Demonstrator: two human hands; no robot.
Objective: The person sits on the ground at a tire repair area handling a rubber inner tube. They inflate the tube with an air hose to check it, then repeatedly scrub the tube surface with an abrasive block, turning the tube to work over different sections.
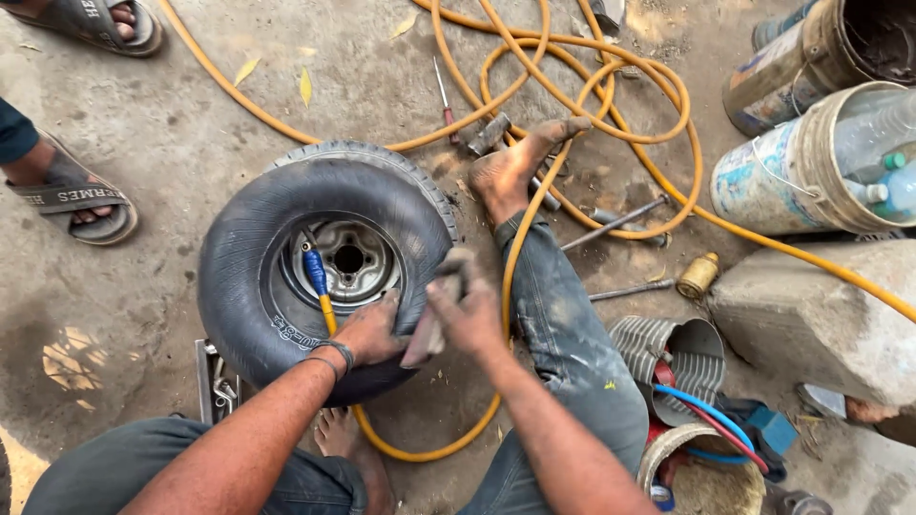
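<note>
Head view: tyre (286,248) lies flat on the ground, between the knees. Left hand (367,329) presses spread on its near sidewall; right hand (468,315) pinches a grey tool (429,329) at the right edge. Yellow hose (327,310) feeds the valve. Seemingly working the sidewall; next needs firm bracing.

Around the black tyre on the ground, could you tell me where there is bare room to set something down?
Bare concrete lies left of the black rubber tyre, between it and the grey sandals. Right of the outstretched leg it is crowded: coiled orange hose, metal rods, brass fitting, buckets.
</note>
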